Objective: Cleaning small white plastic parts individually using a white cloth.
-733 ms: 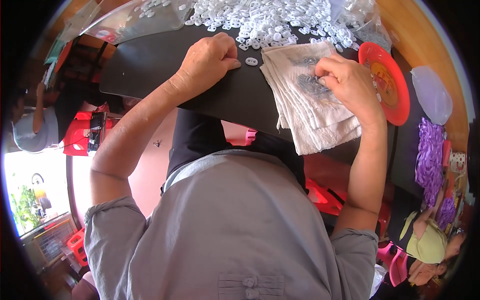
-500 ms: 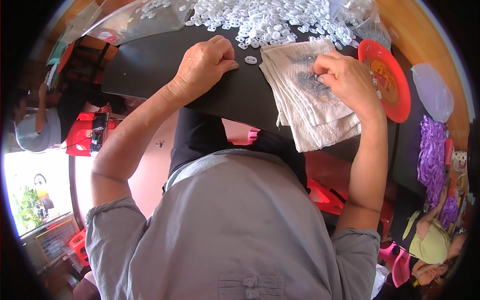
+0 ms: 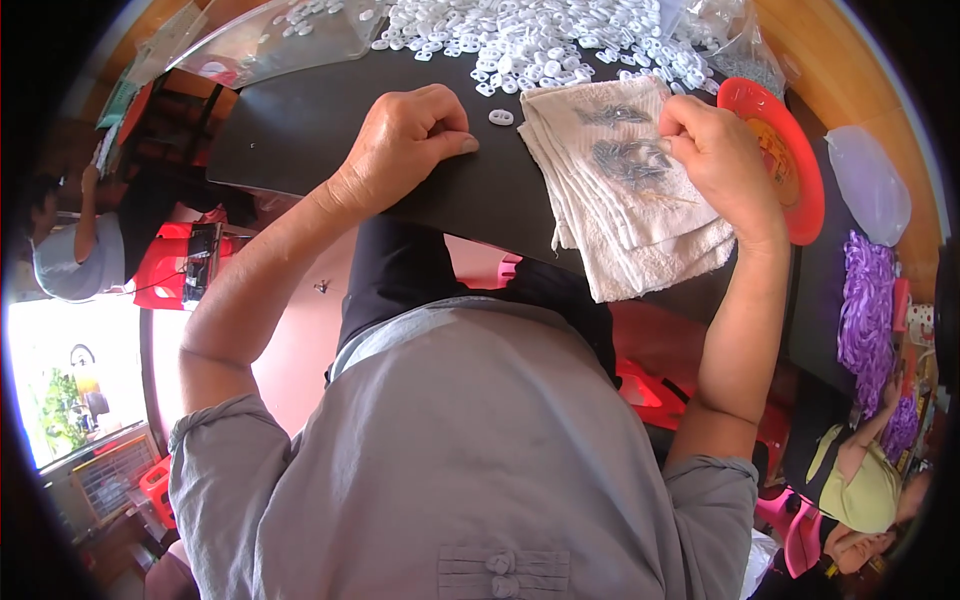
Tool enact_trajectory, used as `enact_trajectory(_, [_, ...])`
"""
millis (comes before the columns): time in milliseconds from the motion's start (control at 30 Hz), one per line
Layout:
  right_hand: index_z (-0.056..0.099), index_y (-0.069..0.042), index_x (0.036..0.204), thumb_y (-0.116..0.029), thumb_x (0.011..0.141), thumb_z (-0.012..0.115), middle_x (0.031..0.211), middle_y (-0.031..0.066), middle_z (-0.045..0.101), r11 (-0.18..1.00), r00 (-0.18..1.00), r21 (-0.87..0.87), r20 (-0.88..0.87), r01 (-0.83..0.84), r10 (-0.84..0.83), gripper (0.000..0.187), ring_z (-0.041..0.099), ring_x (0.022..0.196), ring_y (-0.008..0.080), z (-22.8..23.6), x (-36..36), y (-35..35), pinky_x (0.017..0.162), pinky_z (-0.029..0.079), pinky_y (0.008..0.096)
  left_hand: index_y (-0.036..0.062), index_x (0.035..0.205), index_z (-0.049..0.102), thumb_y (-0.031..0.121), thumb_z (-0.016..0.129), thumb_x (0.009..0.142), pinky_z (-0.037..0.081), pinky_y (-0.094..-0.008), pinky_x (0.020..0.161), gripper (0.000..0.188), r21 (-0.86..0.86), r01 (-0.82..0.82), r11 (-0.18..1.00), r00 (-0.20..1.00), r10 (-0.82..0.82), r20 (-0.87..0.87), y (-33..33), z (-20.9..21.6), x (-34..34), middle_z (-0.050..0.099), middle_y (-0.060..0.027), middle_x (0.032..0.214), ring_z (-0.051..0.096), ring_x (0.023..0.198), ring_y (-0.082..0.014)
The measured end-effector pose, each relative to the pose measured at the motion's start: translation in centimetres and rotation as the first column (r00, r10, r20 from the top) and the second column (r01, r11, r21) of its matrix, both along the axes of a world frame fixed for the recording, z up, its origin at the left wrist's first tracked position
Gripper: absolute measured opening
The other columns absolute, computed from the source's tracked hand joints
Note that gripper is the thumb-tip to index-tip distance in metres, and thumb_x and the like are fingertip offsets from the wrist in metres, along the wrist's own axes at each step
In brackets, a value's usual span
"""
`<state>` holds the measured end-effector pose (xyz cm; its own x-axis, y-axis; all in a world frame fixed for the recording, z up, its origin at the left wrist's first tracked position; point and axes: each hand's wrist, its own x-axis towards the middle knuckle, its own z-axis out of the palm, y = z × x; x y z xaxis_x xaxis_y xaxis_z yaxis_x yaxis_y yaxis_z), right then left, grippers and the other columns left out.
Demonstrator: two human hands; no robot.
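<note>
My left hand (image 3: 412, 142) is closed above the dark table (image 3: 310, 130), its thumb against the curled fingers; whatever it may hold is hidden. A single white two-holed oval piece (image 3: 501, 117) lies to its right. My right hand (image 3: 722, 160) is pinched over the right edge of a folded cream towel (image 3: 640, 240). Anything between those fingertips is too small to make out. Two piles of thin grey metal pieces (image 3: 630, 163) like small springs or pins rest on the towel, left of my right hand. Beside that hand is a red plate (image 3: 806, 205) with an orange-brown middle.
A large heap of white oval pieces (image 3: 540, 40) covers the far side. A clear plastic tub (image 3: 290, 50) stands far left, a clear bag (image 3: 730, 45) far right. Purple strips (image 3: 866, 310) hang at the right. Other people (image 3: 75, 255) sit left and right.
My right hand has moved right, off the metal pieces, which now show more fully. My left hand has barely shifted and stays closed.
</note>
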<state>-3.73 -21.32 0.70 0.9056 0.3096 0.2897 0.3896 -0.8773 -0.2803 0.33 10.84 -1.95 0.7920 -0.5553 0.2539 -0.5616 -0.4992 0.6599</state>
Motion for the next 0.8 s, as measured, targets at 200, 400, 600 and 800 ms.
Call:
enact_trajectory(200, [0.051, 0.001, 0.084, 0.0, 0.079, 0.056, 0.069, 0.0113, 0.054, 0.997, 0.999, 0.065, -0.005, -0.044, 0.044, 0.008, 0.054, 0.062, 0.0219, 0.4, 0.2, -0.1, 0.06, 0.041, 0.0336, -0.0013, 0.081, 0.062, 0.005, 0.071, 0.081, 0.044, -0.0227, 0.063, 0.012, -0.322, 0.066, 0.945, 0.974, -0.131, -0.186, -4.3, 0.1, -1.0, 0.058, -0.0004, 0.07, 0.051, 0.068, -0.0052])
enact_trajectory(400, [0.052, 0.002, 0.085, 0.001, 0.08, 0.057, 0.068, 0.0073, 0.054, 0.975, 0.993, 0.217, -0.095, -0.047, 0.069, 0.007, 0.052, 0.063, 0.0139, 0.7, 0.0, 0.5, 0.059, 0.041, 0.0293, 0.0003, 0.081, 0.064, 0.011, 0.071, 0.077, 0.048, -0.0331, 0.061, 0.014, -0.267, 0.125, 0.956, 0.99, -0.139, -0.033, -8.5, -0.8, -0.1, 0.063, -0.0097, 0.069, 0.059, 0.061, -0.0212])
enact_trajectory(600, [0.055, -0.001, 0.086, -0.002, 0.08, 0.058, 0.074, 0.0139, 0.061, 0.94, 0.989, 0.315, -0.015, -0.134, 0.146, 0.007, 0.061, 0.069, 0.0311, 1.1, -0.7, 1.8, 0.062, 0.045, 0.0374, -0.0009, 0.088, 0.065, 0.01, 0.068, 0.083, 0.047, -0.0274, 0.063, 0.012, -0.178, 0.055, 0.983, 0.976, -0.016, 0.217, -9.9, 0.7, -0.7, 0.062, -0.0034, 0.074, 0.056, 0.069, -0.0099])
enact_trajectory(800, [0.054, 0.0, 0.085, 0.004, 0.079, 0.055, 0.075, 0.0133, 0.061, 0.913, 0.975, 0.348, 0.133, -0.214, 0.178, 0.007, 0.062, 0.07, 0.0303, 1.3, -0.9, 2.3, 0.061, 0.046, 0.0359, -0.0002, 0.086, 0.068, 0.015, 0.066, 0.086, 0.035, -0.0204, 0.047, 0.015, -0.383, -0.023, 0.923, 0.784, -0.221, -0.58, -10.7, 3.3, -0.1, 0.061, -0.0031, 0.067, 0.045, 0.051, -0.0047])
